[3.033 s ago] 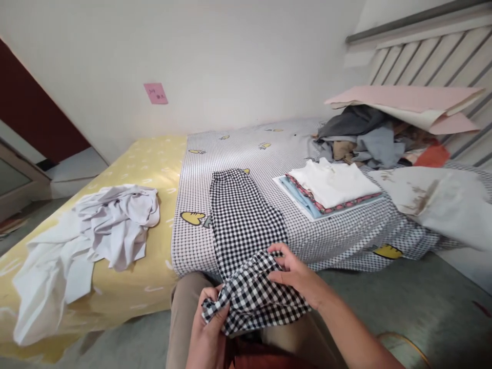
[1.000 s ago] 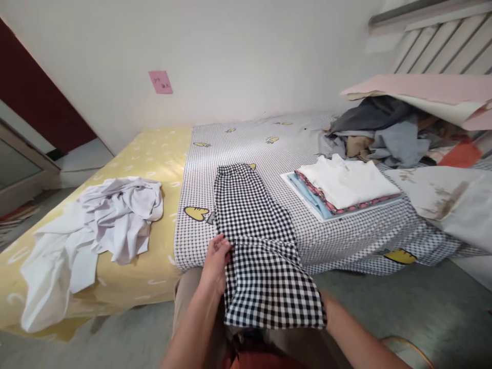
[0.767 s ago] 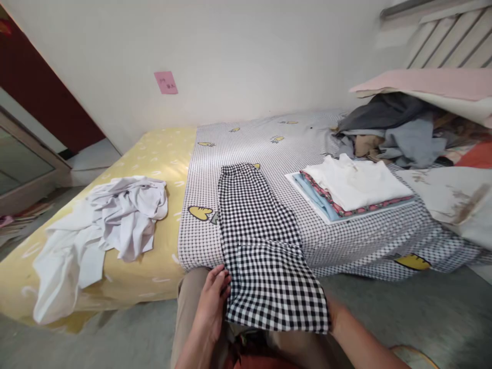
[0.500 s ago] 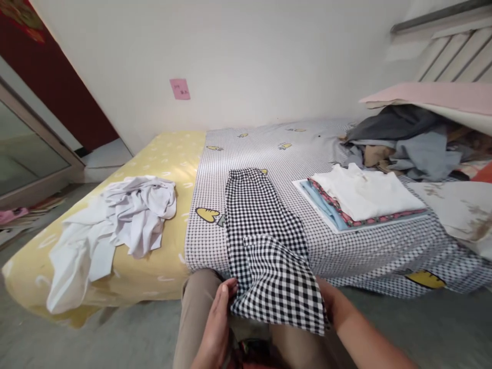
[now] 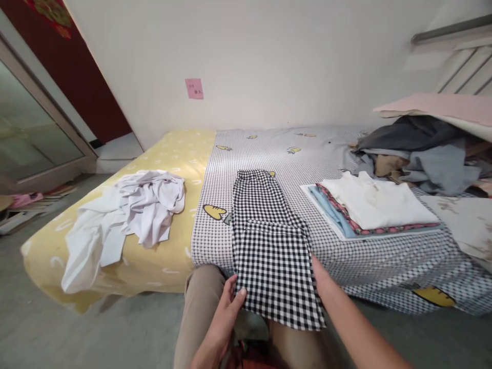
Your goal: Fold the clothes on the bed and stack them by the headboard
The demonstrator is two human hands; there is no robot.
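Note:
A black-and-white checked garment (image 5: pixel 265 241) lies lengthwise on the bed and hangs over its near edge onto my lap. Its lower part is folded up over itself. My left hand (image 5: pixel 226 312) pinches the garment's lower left edge between thumb and fingers. My right hand (image 5: pixel 322 277) is under the garment's right edge, mostly hidden by the cloth, holding it up.
A stack of folded clothes (image 5: pixel 369 205) sits on the small-checked sheet (image 5: pixel 295 154) to the right. Crumpled white clothes (image 5: pixel 130 210) lie on the yellow sheet (image 5: pixel 169 154) at the left. A heap of grey and tan clothes (image 5: pixel 418 148) is at the back right.
The garment's loose end, bunched in both hands three seconds ago, is now spread flat and folded up. My left hand slid down its left edge. The view has swung left.

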